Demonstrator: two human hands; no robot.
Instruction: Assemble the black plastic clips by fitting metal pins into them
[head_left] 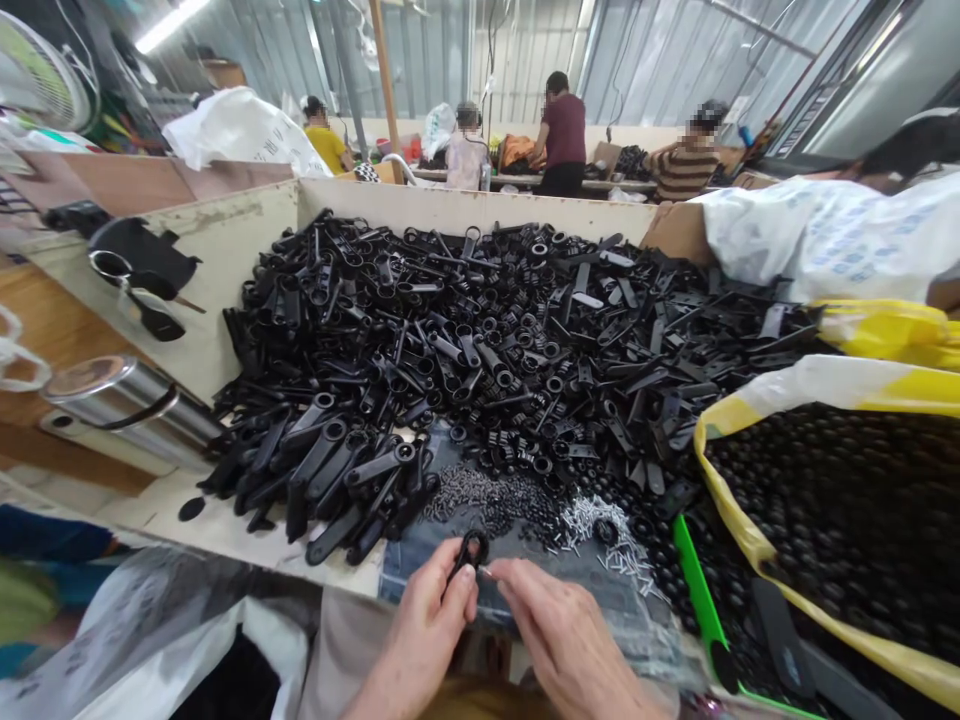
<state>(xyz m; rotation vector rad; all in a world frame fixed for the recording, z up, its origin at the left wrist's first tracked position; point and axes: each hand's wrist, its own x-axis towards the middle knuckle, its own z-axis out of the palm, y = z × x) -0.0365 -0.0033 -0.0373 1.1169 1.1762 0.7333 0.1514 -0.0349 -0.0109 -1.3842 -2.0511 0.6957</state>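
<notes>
My left hand [435, 610] is closed in a pinch on a small black plastic ring-ended part [470, 550], held just above a dark cloth [540, 575] at the near edge of the bench. My right hand [551, 625] is next to it, fingertips pinched on a tiny pale pin [487, 573] that points at the part. Right behind the hands lie a small heap of dark screws [487, 500] and a scatter of white pins [600, 530]. A large pile of black plastic arms [480, 340] fills the bench beyond.
A yellow-rimmed bag [832, 520] of small black round parts sits at the right, with a green tray edge [694, 590] beside it. A steel flask [127, 400] lies at the left. Plastic bags [165, 640] hang near my lap. Several people work at a far table [570, 180].
</notes>
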